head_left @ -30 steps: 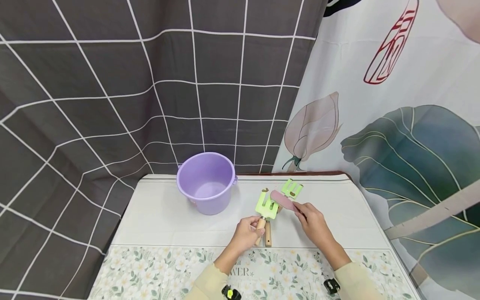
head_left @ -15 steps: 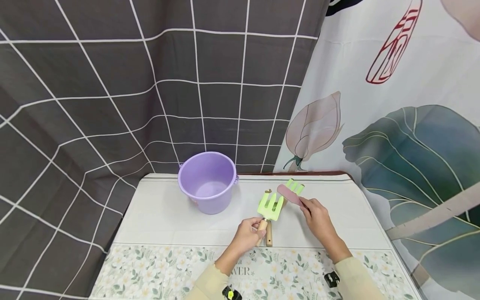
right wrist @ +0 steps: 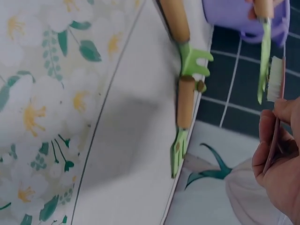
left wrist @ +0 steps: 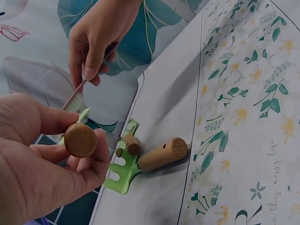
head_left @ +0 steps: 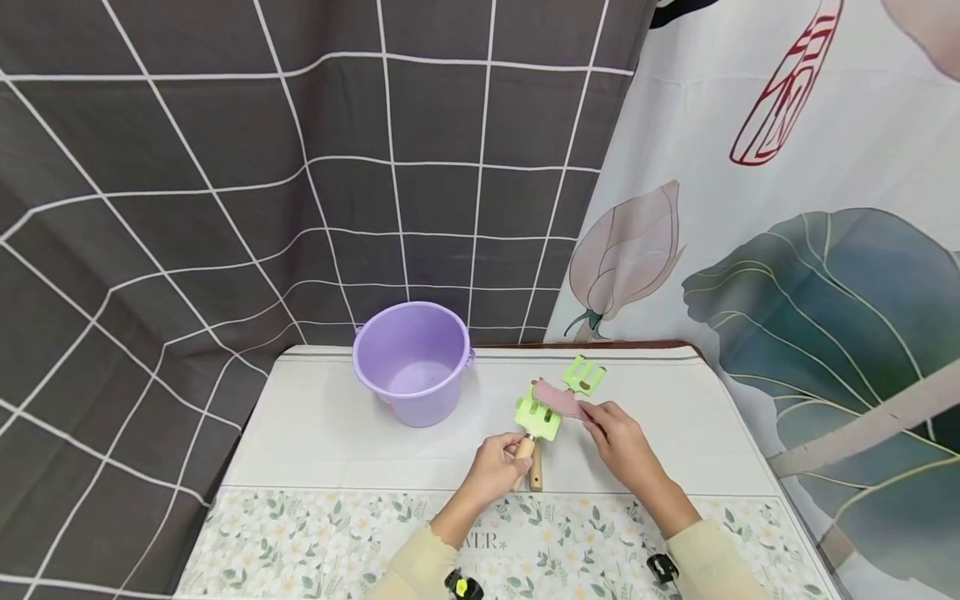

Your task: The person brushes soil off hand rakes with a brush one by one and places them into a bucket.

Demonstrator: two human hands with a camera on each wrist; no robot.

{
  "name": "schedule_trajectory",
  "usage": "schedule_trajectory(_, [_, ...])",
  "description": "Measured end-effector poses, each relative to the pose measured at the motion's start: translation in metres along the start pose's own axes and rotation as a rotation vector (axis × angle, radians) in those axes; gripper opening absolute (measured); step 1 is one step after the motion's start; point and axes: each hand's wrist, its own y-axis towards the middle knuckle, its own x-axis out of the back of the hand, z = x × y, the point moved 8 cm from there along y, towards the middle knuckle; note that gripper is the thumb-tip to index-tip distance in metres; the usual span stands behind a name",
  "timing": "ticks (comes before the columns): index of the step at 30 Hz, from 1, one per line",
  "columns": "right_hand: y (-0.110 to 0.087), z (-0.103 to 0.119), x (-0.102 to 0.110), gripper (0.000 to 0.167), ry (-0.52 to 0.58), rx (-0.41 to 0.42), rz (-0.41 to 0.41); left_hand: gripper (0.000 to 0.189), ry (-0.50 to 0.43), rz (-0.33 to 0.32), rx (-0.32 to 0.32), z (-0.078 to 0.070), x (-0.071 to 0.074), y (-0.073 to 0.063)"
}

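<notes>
My left hand [head_left: 498, 467] grips the wooden handle of a small green hand fork [head_left: 527, 422], whose handle end [left wrist: 80, 139] faces the left wrist view. In my right hand [head_left: 622, 442] is a pink brush [head_left: 558, 400]; its pale bristles [right wrist: 275, 82] face the fork's tines and overlap them in the head view. Beneath lie two more green garden tools with wooden handles: one handle [left wrist: 164, 154] points toward the near edge, and a pronged green head [head_left: 584, 375] lies farther back. Brown marks show on the green heads.
A purple bucket [head_left: 412, 400] stands at the back, left of the tools. The white table [head_left: 300, 425] has a floral-printed front strip [head_left: 300, 533]. A dark gridded curtain [head_left: 435, 200] and a white printed curtain [head_left: 697, 133] hang behind it.
The brush in my right hand moves up and right off the held fork, then back down and left over its tines. My left hand keeps the fork nearly in place.
</notes>
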Motion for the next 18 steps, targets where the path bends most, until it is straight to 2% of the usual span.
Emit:
schedule_trajectory(5, [-0.001,0.011,-0.005,0.033,-0.035,0.056,-0.002,0.048,-0.026,0.026,0.008,-0.001,-0.004,-0.002])
schedule_trajectory(12, [0.008,0.009,-0.003,0.032,-0.058,0.037,-0.002,0.047,-0.048,0.041,-0.007,-0.001,-0.004,-0.003])
schedule_trajectory(18, [0.015,0.007,-0.003,0.031,-0.103,0.049,-0.014,0.047,-0.020,0.039,-0.010,0.000,-0.002,-0.002])
